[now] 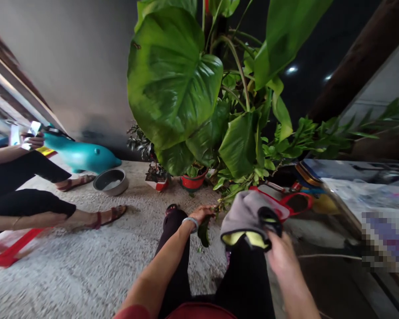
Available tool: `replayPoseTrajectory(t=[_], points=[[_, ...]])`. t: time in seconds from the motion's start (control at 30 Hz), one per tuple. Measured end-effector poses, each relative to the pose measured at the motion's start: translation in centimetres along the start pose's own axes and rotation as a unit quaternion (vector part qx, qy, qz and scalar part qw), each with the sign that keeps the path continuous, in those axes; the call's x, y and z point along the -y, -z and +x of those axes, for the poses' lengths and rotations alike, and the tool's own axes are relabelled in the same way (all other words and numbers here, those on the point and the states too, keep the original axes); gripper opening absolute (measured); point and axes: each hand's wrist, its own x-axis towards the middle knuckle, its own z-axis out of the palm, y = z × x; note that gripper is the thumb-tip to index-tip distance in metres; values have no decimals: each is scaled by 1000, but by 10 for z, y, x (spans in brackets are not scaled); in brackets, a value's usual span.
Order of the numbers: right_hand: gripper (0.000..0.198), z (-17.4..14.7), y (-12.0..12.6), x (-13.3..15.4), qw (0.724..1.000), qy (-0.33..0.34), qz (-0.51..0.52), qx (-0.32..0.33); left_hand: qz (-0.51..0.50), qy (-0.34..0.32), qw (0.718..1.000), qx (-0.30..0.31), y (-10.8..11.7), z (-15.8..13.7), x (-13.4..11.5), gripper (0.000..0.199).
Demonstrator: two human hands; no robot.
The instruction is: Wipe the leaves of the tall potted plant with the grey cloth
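Observation:
My left hand (202, 214), with a silvery bracelet at its wrist, reaches between my knees and pinches a leafy stem (221, 204) low on the plant. One dark green leaf (204, 233) hangs just below those fingers. In my right hand (281, 252), over my right knee, is a soft grey cloth item (244, 212) with yellow-green lining and a black band; its exact kind is unclear. Above both hands spreads a big plant (176, 84) with broad heart-shaped leaves. Its lower stems and the tips of my left fingers are partly hidden among foliage.
Two red pots, one a red pot (193, 180) beneath the leaves, stand by the wall. Left are a grey basin (111, 182), a turquoise toy animal (84, 155) and a seated person's legs (29, 204). At right, a cluttered table (349, 177) stands close to red-handled items.

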Motion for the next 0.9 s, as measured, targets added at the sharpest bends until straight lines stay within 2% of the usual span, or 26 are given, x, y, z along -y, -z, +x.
replayPoseTrajectory(t=[0.07,0.13,0.23,0.3,0.33,0.4,0.5,0.57,0.63,0.7,0.77,0.83,0.9], points=[[50,29,-11,24,992,61,13,-108,-1,0,1000,7,-1,-1,0,62],[53,57,-40,41,983,115,-23,-144,-10,-6,1000,14,-2,-2,1,62],[44,75,-86,41,986,100,-111,-70,-24,-7,1000,18,-3,-1,4,58],[36,66,-100,25,989,71,-129,-6,-30,-11,999,16,-2,2,6,50],[34,56,-99,15,990,61,-129,17,-28,-14,999,11,-1,3,8,44],[33,30,-80,-6,990,38,-123,61,-19,-22,1000,-2,1,6,10,35],[33,0,-24,-19,991,-24,-91,93,-28,-18,999,19,2,8,9,43],[36,-2,10,-10,994,-60,-61,63,-40,-11,998,39,2,7,5,55],[41,11,28,7,999,-41,-15,-17,-42,-4,998,42,1,4,1,60],[45,31,25,26,995,12,38,-92,-45,-4,998,39,-1,0,-1,60],[48,46,6,36,986,46,81,-137,-53,-8,998,32,-4,-3,0,58],[49,48,-21,34,985,15,84,-151,-66,-13,998,15,-8,-6,4,57],[44,33,-42,21,992,-60,38,-105,-77,-13,997,-12,-12,-7,9,54]])
